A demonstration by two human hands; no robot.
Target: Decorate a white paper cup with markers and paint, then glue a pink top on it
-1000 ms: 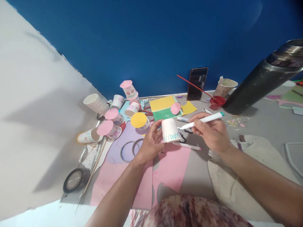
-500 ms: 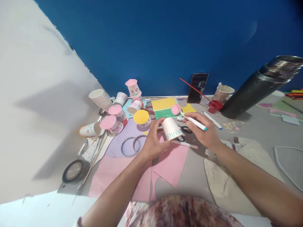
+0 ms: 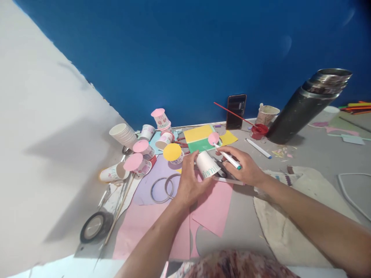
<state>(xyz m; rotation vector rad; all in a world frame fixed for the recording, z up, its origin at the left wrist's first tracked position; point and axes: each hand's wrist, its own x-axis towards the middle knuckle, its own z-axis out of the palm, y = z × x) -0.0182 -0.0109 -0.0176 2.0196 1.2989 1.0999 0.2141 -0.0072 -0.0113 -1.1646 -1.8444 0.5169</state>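
Left hand [image 3: 189, 183], half curled, grips white cup [image 3: 206, 162], green zigzags [image 3: 211, 172] at its five o'clock. Right hand [image 3: 245, 166] pinches green-ended marker [image 3: 228, 157], any lettering too small to read.

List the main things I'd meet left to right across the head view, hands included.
Tape roll, stack of white cups, yellow-topped cup, left hand, held paper cup, held white marker, right hand, dark flask, orange and yellow sticks.
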